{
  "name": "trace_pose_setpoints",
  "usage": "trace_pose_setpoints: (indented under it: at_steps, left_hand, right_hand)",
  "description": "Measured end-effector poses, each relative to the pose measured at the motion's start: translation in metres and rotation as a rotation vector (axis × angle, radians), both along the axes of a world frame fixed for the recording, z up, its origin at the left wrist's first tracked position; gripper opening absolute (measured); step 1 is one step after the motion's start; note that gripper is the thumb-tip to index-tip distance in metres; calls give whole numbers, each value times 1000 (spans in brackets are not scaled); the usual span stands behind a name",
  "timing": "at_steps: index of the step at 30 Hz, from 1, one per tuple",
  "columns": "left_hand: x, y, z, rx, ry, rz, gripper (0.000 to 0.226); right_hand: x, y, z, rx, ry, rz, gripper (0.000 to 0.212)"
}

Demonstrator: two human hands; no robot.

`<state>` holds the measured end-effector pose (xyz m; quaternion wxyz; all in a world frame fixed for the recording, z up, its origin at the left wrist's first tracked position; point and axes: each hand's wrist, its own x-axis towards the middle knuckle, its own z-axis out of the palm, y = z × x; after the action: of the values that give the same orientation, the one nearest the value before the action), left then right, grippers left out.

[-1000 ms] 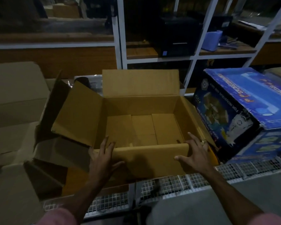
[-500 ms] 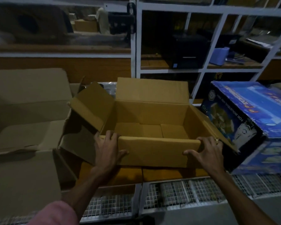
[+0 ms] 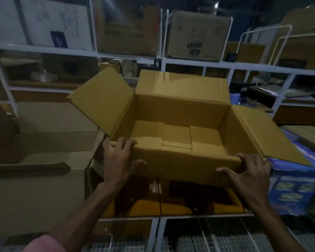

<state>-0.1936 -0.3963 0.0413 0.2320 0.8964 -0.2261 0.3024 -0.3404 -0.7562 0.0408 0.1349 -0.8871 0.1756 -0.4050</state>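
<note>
Together left hand (image 3: 118, 160) and right hand (image 3: 251, 171) grip the cardboard box (image 3: 180, 161), fingers (image 3: 127, 142) curled over its near rim

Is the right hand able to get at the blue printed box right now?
Probably yes: the right hand grips the near right corner of the open carton, and the blue printed box sits just beside it with nothing between.

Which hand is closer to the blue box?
Right. The right hand grips the cardboard box at its near right corner, just beside the blue box. The left hand grips the near left corner, the whole front wall away.
</note>
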Motion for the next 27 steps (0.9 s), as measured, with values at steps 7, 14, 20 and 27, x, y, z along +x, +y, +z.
trace_pose_setpoints:
  at_steps: [7, 14, 20, 27]
  left_hand:
    - [-14, 40, 59, -69, -147, 17, 72]
    - [-4, 133, 102, -38, -218, 118, 76]
    - [16, 252, 118, 108, -288, 174, 104]
    - [50, 410, 111, 327, -349, 217, 139]
  right_hand:
    - [4, 45, 59, -21, -81, 39, 84]
    - [43, 120, 96, -80, -106, 119, 89]
    - [90, 216, 117, -75, -123, 192, 90]
    - [141, 360, 118, -32, -142, 188, 94]
